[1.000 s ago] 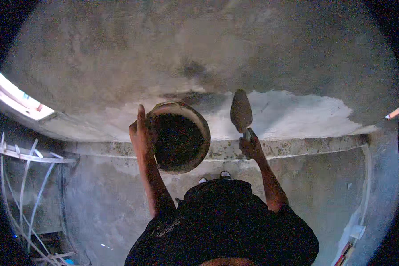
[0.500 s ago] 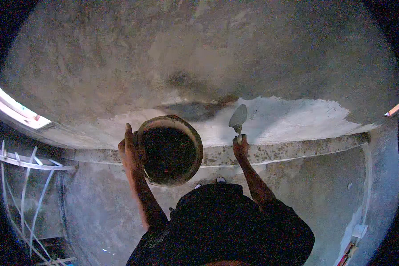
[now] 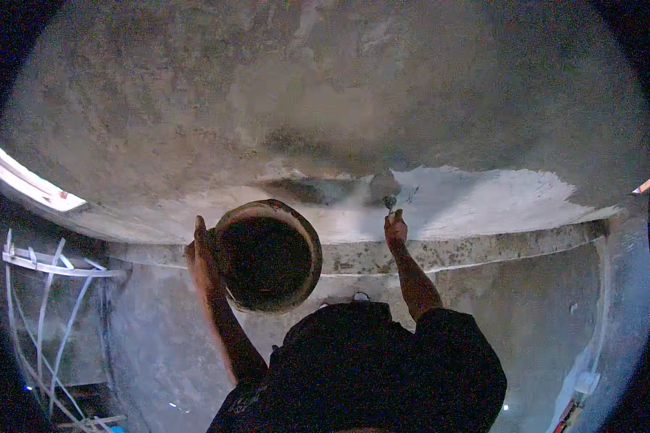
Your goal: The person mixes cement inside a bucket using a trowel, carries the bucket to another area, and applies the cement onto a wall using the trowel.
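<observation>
My left hand (image 3: 205,252) grips the left side of a round bucket (image 3: 314,245), its thumb up along the outside. The bucket's mouth faces up toward me; its inside is too dark to make out. In my right hand (image 3: 396,231) is the handle of a trowel (image 3: 386,187). The trowel's blade lies against or very close to the wall (image 3: 325,101), at the left end of a wet-looking pale plaster patch (image 3: 520,191). A small dark mark shows on the patch just right of the blade.
A speckled ledge (image 3: 469,252) runs along the wall's foot. A pole frame (image 3: 58,267) stands at far left, below a bright opening (image 3: 36,180). My shoe (image 3: 361,296) shows on the concrete floor (image 3: 173,325). A pale object (image 3: 586,380) is at lower right.
The trowel and my right hand have shifted up the wall, and the blade appears turned. The bucket in my left hand has moved slightly left. The whole view has tilted a little.
</observation>
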`<state>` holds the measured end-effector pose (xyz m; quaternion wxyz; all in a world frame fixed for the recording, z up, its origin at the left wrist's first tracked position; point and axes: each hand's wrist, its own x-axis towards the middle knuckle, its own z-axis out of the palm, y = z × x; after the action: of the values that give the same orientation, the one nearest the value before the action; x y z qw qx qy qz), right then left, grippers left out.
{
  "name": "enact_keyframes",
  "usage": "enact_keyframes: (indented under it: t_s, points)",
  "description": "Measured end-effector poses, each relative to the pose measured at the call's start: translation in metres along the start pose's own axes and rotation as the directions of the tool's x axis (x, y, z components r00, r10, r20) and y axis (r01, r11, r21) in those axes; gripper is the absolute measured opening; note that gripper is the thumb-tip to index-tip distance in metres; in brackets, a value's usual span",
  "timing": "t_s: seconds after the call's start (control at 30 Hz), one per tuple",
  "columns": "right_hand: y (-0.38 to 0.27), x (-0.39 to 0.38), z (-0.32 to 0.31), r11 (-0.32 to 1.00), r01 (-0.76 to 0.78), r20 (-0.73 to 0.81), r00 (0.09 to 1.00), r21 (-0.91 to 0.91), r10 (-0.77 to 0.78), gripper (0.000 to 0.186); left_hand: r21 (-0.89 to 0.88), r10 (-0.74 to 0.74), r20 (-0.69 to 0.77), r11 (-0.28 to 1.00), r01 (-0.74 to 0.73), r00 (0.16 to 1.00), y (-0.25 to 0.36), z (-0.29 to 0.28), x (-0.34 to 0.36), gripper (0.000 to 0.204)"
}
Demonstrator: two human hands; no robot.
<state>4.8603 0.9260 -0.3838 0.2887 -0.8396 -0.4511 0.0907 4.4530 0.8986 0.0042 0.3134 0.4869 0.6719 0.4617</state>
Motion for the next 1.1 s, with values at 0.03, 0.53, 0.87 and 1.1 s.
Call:
enact_keyframes:
  t_s: [0.03,0.53,0.87,1.1]
  points:
    - [0.006,-0.005,-0.003,0.997,0.069,-0.049,0.997,0.043,-0.067,0.062,0.029,-0.013,0.011,0.999,0.013,1.0,-0.005,-0.002,0.003,0.064]
    - [0.009,0.019,-0.017,0.943,0.302,-0.169,0.931,-0.139,-0.323,0.047,-0.066,-0.126,-0.037,0.99,0.123,0.991,0.009,0.013,0.001,0.029]
    - [0.017,0.003,-0.062,0.948,0.3,-0.269,0.909,-0.105,-0.318,0.042,0.308,0.06,0.128,0.946,-0.097,0.99,-0.007,0.017,0.008,0.059]
    - [-0.016,0.019,-0.048,0.834,0.462,-0.081,0.859,-0.301,-0.505,0.034,0.093,0.066,-0.013,0.994,-0.065,0.998,0.028,0.029,-0.017,0.045]
